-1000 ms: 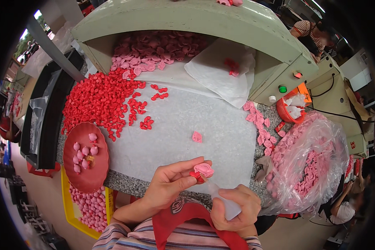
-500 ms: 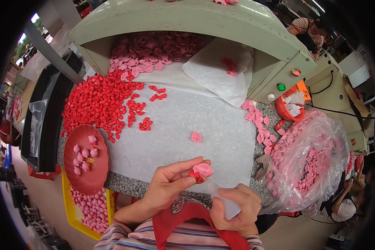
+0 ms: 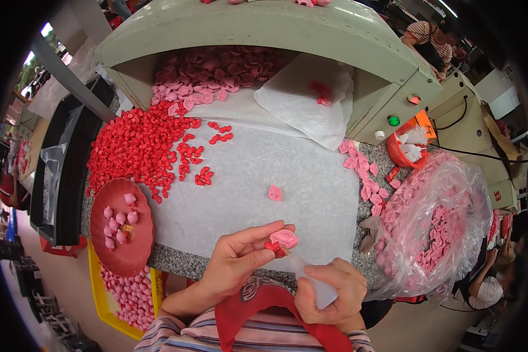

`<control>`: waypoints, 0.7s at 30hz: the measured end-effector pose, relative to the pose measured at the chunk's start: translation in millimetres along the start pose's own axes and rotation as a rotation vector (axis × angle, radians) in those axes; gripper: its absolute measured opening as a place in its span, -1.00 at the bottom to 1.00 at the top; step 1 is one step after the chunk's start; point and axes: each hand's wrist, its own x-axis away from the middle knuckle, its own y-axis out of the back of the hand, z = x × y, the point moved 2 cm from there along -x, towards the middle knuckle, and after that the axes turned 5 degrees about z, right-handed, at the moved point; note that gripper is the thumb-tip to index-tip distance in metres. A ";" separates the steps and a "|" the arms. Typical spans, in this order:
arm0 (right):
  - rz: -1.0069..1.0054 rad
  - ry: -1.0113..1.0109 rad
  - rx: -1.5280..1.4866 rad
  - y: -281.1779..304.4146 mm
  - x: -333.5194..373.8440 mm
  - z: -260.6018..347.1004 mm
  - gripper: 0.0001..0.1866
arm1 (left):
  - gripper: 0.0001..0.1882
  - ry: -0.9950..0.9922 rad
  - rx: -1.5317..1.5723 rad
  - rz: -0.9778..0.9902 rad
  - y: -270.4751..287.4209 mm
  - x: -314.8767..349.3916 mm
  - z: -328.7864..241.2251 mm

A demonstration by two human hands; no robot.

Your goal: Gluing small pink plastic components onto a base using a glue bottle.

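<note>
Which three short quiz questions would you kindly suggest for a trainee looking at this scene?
1. Which hand grips the translucent white plastic squeeze bottle?
2. True or false: the red scalloped-edged dish stands left of the clear plastic bag.
3. Fill in: the left hand holds a pink moulded piece and a rounded ____ piece.

Key: 1. the right hand; 2. true; 3. red.

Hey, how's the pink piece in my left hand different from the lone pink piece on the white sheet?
The held pink piece is in your left hand; the lone pink piece lies on the white sheet. The held piece has a red piece and bottle close by; the lone piece sits by itself. Both are pink.
</note>
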 end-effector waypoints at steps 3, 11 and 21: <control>0.000 0.000 0.010 1.4 -0.6 0.3 -0.71 | -0.55 -0.003 0.011 0.007 -0.9 -1.3 0.6; -0.008 -0.009 0.015 1.3 -1.8 -0.5 -0.72 | -0.56 -0.032 0.011 -0.008 -0.2 -0.7 1.1; -0.071 0.014 0.039 2.9 -0.9 -6.2 -0.66 | -0.56 -0.048 0.015 -0.007 1.1 -1.3 3.5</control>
